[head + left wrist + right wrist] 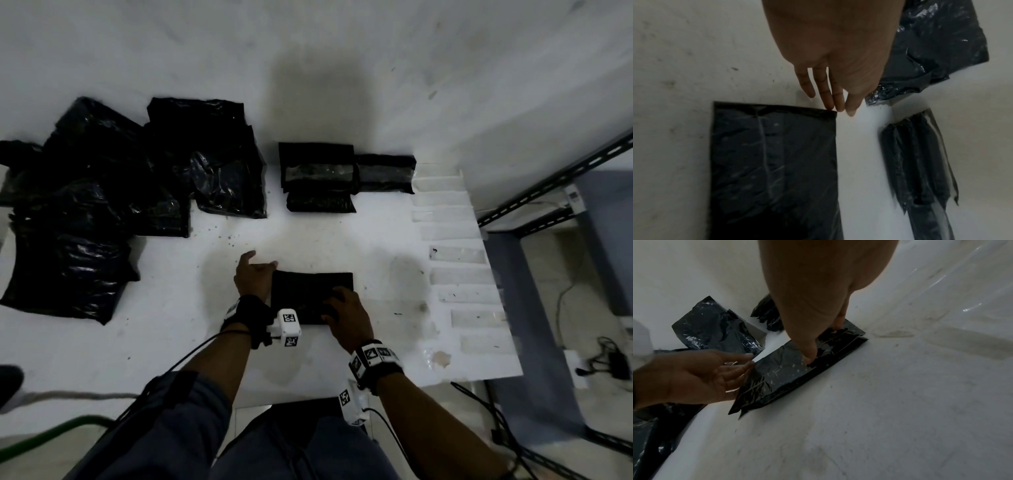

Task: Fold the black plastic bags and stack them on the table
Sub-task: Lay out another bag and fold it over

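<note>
Folded bag: flat black rectangular plastic bag (310, 294), lying near the front edge of the white table (342, 240), about the middle of its width.
Right hand (346, 318): on top of the folded bag, right part; fingers (809, 352) bent down and pressing into the plastic, holding it flat, not wrapped around it.
Left hand (251, 277): at the far left corner of the folded bag; fingers (838, 100) straight and close together, tips touching the corner edge, nothing gripped.
Finished stack: 3 folded black bags (317, 174), near the back edge, to the right of the middle.
Unfolded pile: loose crumpled black bags (102, 192), spread over the left side of the table.
Handling, as judgement: very light, thin, soft film; glossy, so probably slippery; likely to spring open when released.
Where to take hold: probably best at the 2 short edges, pinching all layers together, or flat palm under and thumb on top.
Caution: lifting by 1 layer only may undo the fold.
Step in hand: apparently last flattening, stacking not yet done.
</note>
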